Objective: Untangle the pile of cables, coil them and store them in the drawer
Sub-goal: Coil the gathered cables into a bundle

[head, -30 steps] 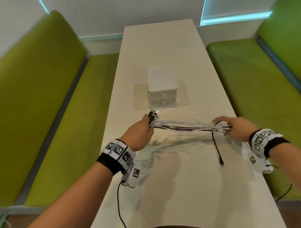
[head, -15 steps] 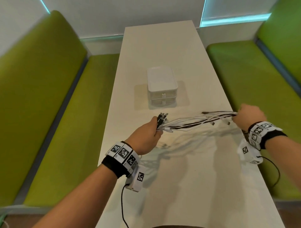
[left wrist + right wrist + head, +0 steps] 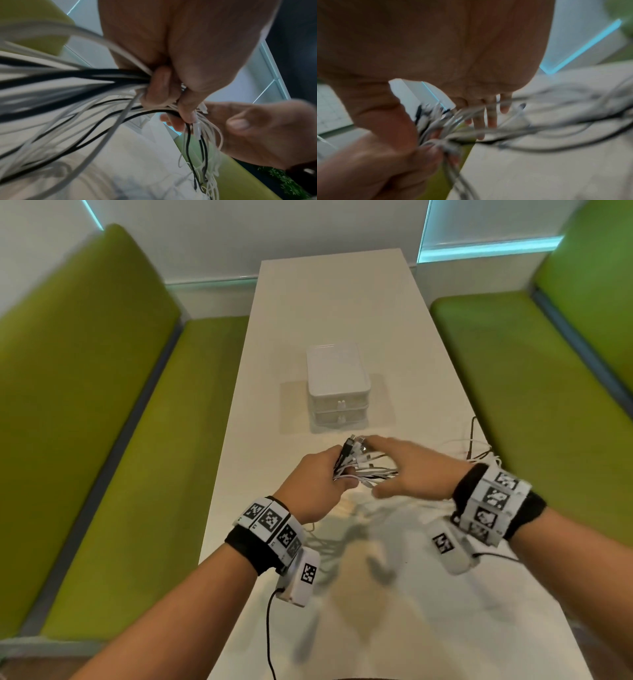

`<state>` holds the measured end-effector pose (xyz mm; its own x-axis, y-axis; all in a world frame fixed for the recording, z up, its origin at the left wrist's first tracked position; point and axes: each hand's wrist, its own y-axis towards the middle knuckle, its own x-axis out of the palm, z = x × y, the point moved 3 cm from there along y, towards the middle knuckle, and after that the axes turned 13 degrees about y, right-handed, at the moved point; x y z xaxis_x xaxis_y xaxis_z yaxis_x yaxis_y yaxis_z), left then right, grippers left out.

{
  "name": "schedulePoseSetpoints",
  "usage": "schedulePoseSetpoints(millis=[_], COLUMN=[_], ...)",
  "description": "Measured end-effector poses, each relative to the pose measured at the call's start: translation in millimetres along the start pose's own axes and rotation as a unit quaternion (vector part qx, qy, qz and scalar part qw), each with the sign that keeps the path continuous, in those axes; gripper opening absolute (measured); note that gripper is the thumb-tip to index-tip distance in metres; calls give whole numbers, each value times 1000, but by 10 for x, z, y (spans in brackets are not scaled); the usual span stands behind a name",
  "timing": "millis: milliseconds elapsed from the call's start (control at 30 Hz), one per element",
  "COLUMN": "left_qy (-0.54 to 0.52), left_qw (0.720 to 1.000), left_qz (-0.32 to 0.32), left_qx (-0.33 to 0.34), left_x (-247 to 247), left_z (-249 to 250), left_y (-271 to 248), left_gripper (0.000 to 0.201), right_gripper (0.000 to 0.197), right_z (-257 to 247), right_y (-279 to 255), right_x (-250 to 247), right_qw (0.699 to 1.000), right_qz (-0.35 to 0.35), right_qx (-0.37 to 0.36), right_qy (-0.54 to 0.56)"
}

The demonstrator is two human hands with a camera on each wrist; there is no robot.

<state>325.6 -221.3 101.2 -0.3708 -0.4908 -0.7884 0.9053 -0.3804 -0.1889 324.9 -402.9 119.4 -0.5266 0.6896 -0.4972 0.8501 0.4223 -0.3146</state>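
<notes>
Cables (image 3: 363, 470) clenched in left hand (image 3: 313, 486); right hand (image 3: 416, 470) seemingly open, no legible writing

I see white and black cables (image 3: 368, 470) bunched, plug ends up, slack trailing right; white two-drawer unit (image 3: 337, 390) closed behind.

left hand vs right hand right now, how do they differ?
The left hand is fisted round the cable bundle near its plugs; the right hand has straight, spread fingers and grips nothing. The left hand looks sharp, the right hand blurred. Both are above the table at the bundle.
</notes>
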Motion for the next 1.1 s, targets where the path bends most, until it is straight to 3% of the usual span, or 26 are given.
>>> schedulePoseSetpoints(millis=[133,233,367,400,433,533,567,633,700,767,833,900,967,1033,1100], left_qy=[0,-45,-195,-250,-295,-396,-415,-445,-481,-534,-599,-655,-674,-650,-623], left_qw=[999,998,969,953,938,899,892,883,870,842,799,754,737,757,777], left_qz=[11,42,142,158,170,172,168,145,109,71,46,37,46,71,91], left_qx=[34,34,-48,-62,-71,-68,-55,-29,-9,6,20,22,14,2,-14], left_x=[-31,-137,-498,-571,-624,-661,-641,-548,-419,-332,-318,-377,-467,-553,-617], left_z=[-51,-151,-515,-619,-687,-697,-644,-509,-347,-177,-48,11,-39,-177,-327], left_y=[-55,-100,-155,-173,-190,-214,-214,-195,-178,-167,-160,-160,-177,-200,-222], left_gripper=[48,54,18,8,12,24,28,34,35,36,35,32,34,38,41], right_gripper=[51,35,42,45,47,37,51,84,103,103,96,75,37,41,54], right_z=[-43,141,673,832,982,1331,1361,1194,761,214,-250,-435,-401,-222,-7], right_y=[162,198,60,-2,-73,-266,-305,-277,-122,-9,61,126,191,217,191], right_x=[298,336,-25,-180,-339,-769,-845,-842,-703,-367,127,635,945,991,846], right_qw=[997,999,979,970,953,858,846,880,942,987,999,994,979,975,995], right_qz=[2,-14,58,78,88,75,57,37,53,54,6,-34,-21,3,11], right_qx=[-8,25,63,82,108,248,295,308,190,48,-43,-55,-21,24,52], right_qy=[72,-46,-183,-217,-269,-444,-440,-359,-273,-145,-7,89,200,219,90])
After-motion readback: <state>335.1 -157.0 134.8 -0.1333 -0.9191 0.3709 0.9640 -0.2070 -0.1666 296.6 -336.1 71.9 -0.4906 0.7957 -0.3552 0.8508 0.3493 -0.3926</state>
